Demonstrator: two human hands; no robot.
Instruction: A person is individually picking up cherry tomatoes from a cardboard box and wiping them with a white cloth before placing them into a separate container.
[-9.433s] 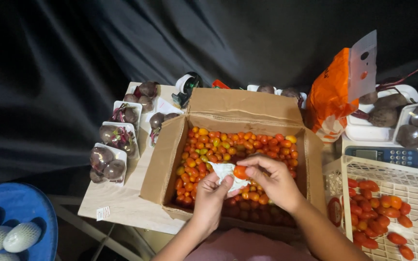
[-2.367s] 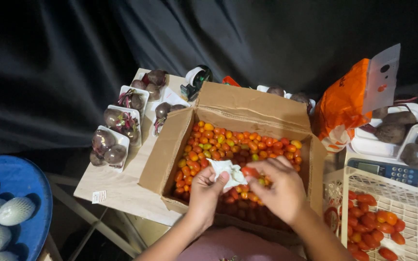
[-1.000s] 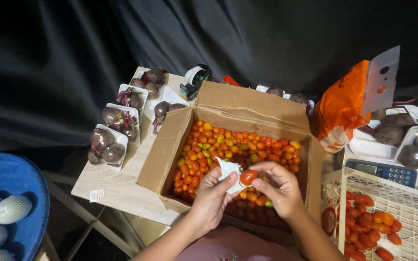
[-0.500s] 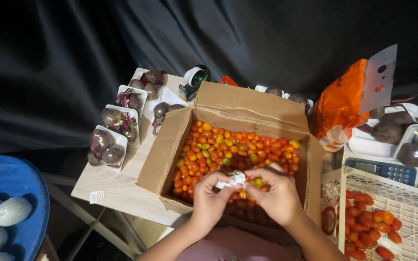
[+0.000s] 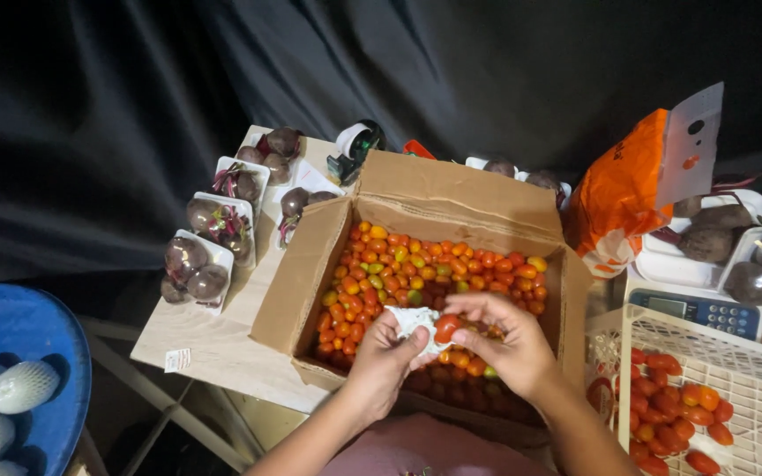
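Above a cardboard box (image 5: 310, 273) of cherry tomatoes, the right hand (image 5: 509, 348) pinches one red tomato (image 5: 445, 328) against a white cloth (image 5: 414, 319) gripped in the left hand (image 5: 385, 361).

A small, round red cherry tomato (image 5: 444, 327) sits pinched between the fingertips of both hands, above the near half of the open brown cardboard box (image 5: 306, 273). It is glossy, whole and partly wrapped by a crumpled white cloth (image 5: 413, 319), which lies bunched against its left side. The cloth is soft and wrinkled, held up off the fruit below. The box stands on the table, flaps open, filled with a heap of small red, orange and a few green cherry tomatoes (image 5: 434, 260).
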